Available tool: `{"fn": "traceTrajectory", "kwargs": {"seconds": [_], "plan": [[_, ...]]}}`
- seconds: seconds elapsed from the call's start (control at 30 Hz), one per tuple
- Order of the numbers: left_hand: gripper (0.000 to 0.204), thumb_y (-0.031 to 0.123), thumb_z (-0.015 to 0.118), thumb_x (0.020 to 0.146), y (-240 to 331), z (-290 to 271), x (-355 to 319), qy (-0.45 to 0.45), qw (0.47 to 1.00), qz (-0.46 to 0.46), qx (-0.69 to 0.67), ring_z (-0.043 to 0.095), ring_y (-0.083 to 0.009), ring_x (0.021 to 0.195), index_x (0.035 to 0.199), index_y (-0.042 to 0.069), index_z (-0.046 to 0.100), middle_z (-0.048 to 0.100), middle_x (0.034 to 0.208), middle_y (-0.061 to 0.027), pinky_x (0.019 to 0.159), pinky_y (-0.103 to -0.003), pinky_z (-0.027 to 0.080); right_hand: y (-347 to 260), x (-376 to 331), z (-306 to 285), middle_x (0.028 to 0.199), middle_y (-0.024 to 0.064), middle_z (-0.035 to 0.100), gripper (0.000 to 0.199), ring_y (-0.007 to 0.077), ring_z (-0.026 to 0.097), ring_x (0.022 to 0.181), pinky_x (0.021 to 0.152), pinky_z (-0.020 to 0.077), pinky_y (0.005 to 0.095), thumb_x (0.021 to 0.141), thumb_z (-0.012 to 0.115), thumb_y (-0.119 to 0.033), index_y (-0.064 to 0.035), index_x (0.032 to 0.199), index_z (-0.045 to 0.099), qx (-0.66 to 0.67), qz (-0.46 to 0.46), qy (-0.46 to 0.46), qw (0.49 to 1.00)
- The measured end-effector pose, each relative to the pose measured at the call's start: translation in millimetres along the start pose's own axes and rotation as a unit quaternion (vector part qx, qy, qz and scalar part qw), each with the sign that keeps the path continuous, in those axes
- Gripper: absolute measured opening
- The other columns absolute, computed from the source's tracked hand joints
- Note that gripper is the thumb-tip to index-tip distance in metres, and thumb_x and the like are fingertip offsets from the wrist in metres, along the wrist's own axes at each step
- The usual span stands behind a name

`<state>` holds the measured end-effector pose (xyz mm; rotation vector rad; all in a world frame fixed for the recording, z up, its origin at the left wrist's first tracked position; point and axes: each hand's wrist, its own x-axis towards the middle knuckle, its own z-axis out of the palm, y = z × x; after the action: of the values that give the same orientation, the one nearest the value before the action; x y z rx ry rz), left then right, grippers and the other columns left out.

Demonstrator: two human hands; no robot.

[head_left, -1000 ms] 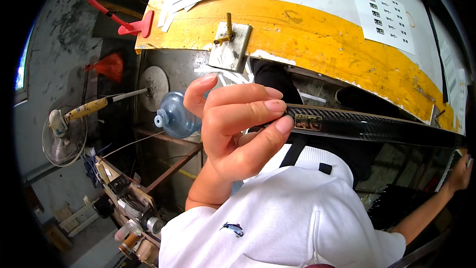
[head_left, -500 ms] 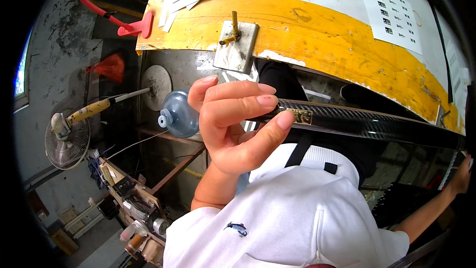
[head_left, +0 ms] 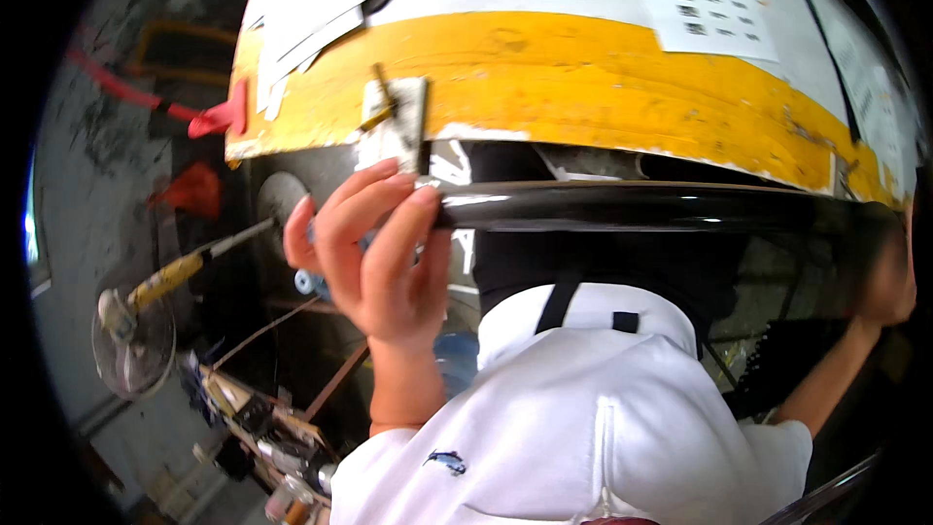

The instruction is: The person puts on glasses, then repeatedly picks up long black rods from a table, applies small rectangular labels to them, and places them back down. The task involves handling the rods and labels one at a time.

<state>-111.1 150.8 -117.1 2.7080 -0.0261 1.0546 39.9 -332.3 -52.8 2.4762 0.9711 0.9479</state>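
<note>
A glossy black pole (head_left: 622, 208) runs almost level across the view in front of my body. My left hand (head_left: 374, 253) pinches its left end between the fingertips and thumb, the other fingers raised and slightly curled. At the far right, my right hand (head_left: 882, 277) is closed around the other end, blurred and dim near the rim of the view. The pole's surface looks smooth and dark, with a light streak along it. It hangs above my lap, just short of the table edge.
Ahead stands a table (head_left: 544, 63) with a yellow, worn edge, bearing loose white papers (head_left: 321, 0), a printed sheet (head_left: 705, 0) and a metal plate fixture (head_left: 394, 122). To the left are a standing fan (head_left: 134, 340), a red clamp-like piece (head_left: 222, 115) and a cluttered shelf (head_left: 262, 423).
The pole's left end has moved left with my left hand, and the pole has levelled. Its gold label and woven pattern no longer show. My right hand has risen to the right end.
</note>
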Motion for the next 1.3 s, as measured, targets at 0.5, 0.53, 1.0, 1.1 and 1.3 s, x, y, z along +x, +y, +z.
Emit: {"fn": "traceTrajectory", "kwargs": {"seconds": [0.5, 0.53, 1.0, 1.1, 1.3], "plan": [[0.03, 0.035, 0.07, 0.083, 17, 20, 24, -0.043, 0.998, 0.048, -0.004, 0.059, -0.0142, 0.09, 0.105, 0.014, 0.071, 0.063, 0.092, -0.0005, 0.101, -0.037, 0.027, -100, 29, 23, 0.114, 0.0149, 0.065, 0.042, 0.0327, 0.061, 0.108, 0.097, 0.0467, 0.0417, 0.073, 0.058, 0.016, 0.0021, 0.112, 0.062, 0.23, 0.058, 0.008, 0.971], [0.03, 0.036, 0.069, 0.083, 17, 21, 25, -0.044, 0.998, 0.049, 0.0, 0.059, -0.0141, 0.09, 0.105, 0.015, 0.071, 0.063, 0.092, 0.0, 0.102, -0.037, 0.027, -100, 28, 25, 0.114, 0.0149, 0.065, 0.042, 0.0328, 0.061, 0.108, 0.097, 0.0467, 0.0416, 0.073, 0.058, 0.016, 0.0021, 0.112, 0.061, 0.236, 0.064, 0.007, 0.97], [0.042, 0.043, 0.069, 0.08, 1, 35, 38, -0.082, 0.994, 0.069, 0.036, 0.059, -0.0154, 0.091, 0.114, 0.019, 0.071, 0.064, 0.09, 0.0032, 0.103, -0.037, 0.025, -111, 26, 51, 0.116, 0.0128, 0.064, 0.052, 0.0293, 0.061, 0.112, 0.099, 0.0469, 0.0376, 0.068, 0.071, 0.016, -0.0031, 0.115, 0.059, 0.25, 0.124, -0.038, 0.959], [0.041, 0.04, 0.071, 0.078, -4, 41, 38, -0.087, 0.993, 0.066, 0.04, 0.059, -0.0162, 0.096, 0.113, 0.019, 0.071, 0.064, 0.094, 0.003, 0.103, -0.037, 0.026, -109, 29, 59, 0.116, 0.0114, 0.063, 0.051, 0.0281, 0.06, 0.112, 0.098, 0.0473, 0.0372, 0.071, 0.073, 0.013, -0.0047, 0.116, 0.058, 0.251, 0.091, -0.019, 0.964], [0.04, 0.031, 0.074, 0.078, -8, 52, 37, -0.112, 0.992, 0.046, 0.021, 0.058, -0.0182, 0.101, 0.115, 0.018, 0.069, 0.064, 0.101, 0.0017, 0.101, -0.037, 0.027, -118, 32, 69, 0.116, 0.0101, 0.066, 0.045, 0.0281, 0.062, 0.11, 0.098, 0.0473, 0.0385, 0.075, 0.071, 0.011, -0.0041, 0.116, 0.063, 0.266, 0.095, 0.019, 0.959]]}}
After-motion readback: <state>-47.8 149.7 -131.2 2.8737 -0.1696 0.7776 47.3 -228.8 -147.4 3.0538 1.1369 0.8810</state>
